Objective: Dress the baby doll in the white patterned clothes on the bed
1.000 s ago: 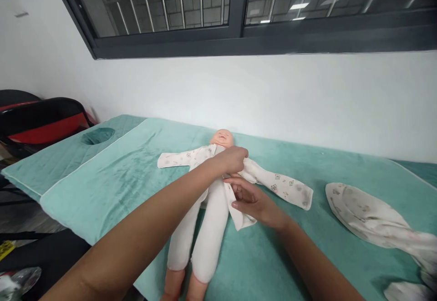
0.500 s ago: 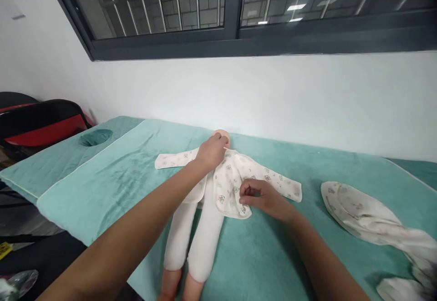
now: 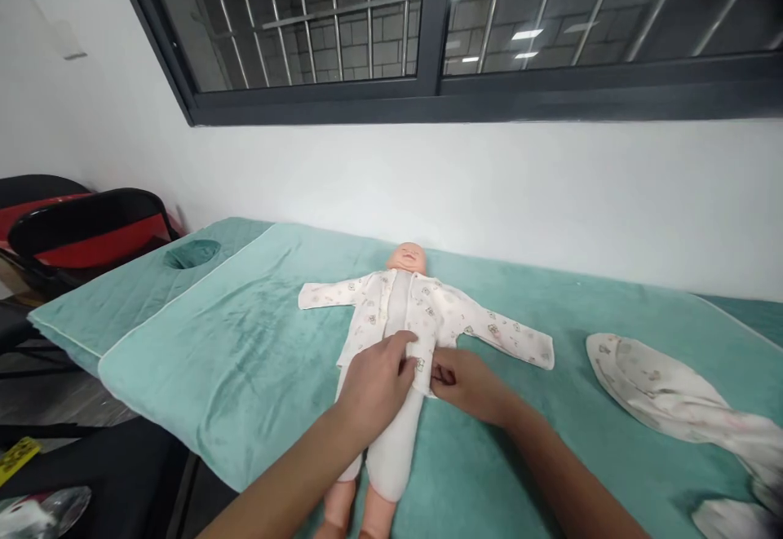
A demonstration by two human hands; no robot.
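Observation:
A baby doll [image 3: 408, 257] lies on its back, its head toward the wall. It wears a white printed baby jacket [image 3: 369, 323], open down the front, with both sleeves spread wide. White leggings [image 3: 391, 453] cover its legs down to bare feet. At the jacket's lower front, my left hand [image 3: 380, 380] pinches the edge of the front panel on the right of the view. My right hand [image 3: 468, 384], fingers curled, grips the same panel close to its lower corner. The two hands are a small gap apart, with cloth between them.
The doll rests on a bed with a green plush cover [image 3: 245, 335], which has a face hole [image 3: 192, 254] at left. Another white printed garment [image 3: 666, 380] lies crumpled at right. Black and red chairs [image 3: 103, 229] stand at left. A barred window [image 3: 342, 25] is above.
My left hand has come down from the doll's neck to the jacket's lower front, uncovering the head. My right hand stays at the front panel, now drawn closer to the middle.

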